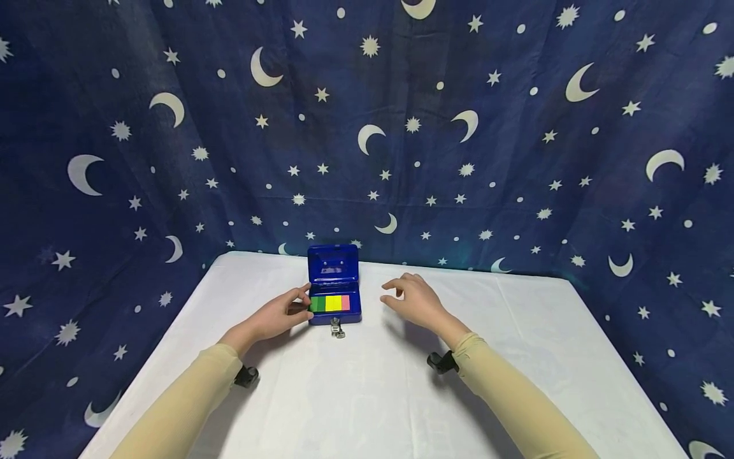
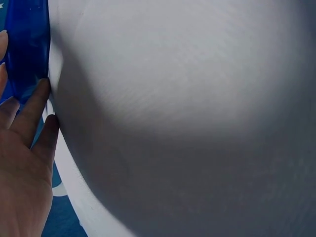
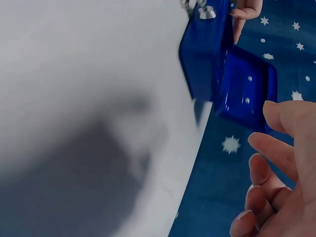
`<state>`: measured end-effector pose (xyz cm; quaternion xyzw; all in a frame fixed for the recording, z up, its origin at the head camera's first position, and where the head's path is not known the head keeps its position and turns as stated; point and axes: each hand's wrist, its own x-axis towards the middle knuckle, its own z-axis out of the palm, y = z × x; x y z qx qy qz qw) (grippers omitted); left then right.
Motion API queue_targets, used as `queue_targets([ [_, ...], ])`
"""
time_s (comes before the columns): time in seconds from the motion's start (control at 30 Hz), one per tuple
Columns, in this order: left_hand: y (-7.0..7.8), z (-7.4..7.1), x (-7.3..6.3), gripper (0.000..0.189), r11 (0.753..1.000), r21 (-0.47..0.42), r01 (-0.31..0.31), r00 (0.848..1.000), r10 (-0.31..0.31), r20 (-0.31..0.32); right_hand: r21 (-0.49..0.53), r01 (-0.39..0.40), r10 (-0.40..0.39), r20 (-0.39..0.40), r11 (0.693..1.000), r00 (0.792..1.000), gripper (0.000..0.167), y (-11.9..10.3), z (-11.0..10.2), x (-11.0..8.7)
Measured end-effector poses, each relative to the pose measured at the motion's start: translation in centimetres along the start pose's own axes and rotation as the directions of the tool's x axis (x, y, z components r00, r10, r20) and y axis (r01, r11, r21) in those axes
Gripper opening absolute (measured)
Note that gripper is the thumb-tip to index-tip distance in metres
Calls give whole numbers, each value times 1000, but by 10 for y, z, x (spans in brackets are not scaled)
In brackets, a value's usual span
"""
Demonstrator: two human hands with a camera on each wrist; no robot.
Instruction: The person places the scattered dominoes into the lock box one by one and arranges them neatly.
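A small blue metal cash box (image 1: 357,317) stands on the table with its lid (image 1: 333,262) raised at the back. Inside it lies a row of green, yellow and pink coloured strips (image 1: 332,303). Keys (image 1: 336,329) hang from the lock at the front. My left hand (image 1: 281,313) touches the box's left side with its fingertips, and in the left wrist view the fingers (image 2: 33,111) lie along the blue wall. To the right of the box, my right hand (image 1: 417,301) hovers above the table, fingers loosely bent and holding nothing.
A white cloth covers the table (image 1: 355,395). Behind and on both sides hangs a dark blue curtain (image 1: 344,210) with moons and stars. The box stands near the table's back edge. Black wrist devices (image 1: 441,362) sit under both sleeves.
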<state>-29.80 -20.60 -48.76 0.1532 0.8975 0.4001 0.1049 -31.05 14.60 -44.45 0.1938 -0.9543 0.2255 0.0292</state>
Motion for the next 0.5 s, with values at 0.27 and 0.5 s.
queue_targets([
  [0.27, -6, -2, -3, 31, 1000, 14, -8, 1000, 8, -4, 18, -22, 22, -15, 1000, 1000, 37, 34, -13, -38],
  [0.5, -6, -4, -5, 33, 1000, 21, 0, 1000, 0, -7, 5, -40, 40, -40, 999, 998, 37, 63, -16, -63],
])
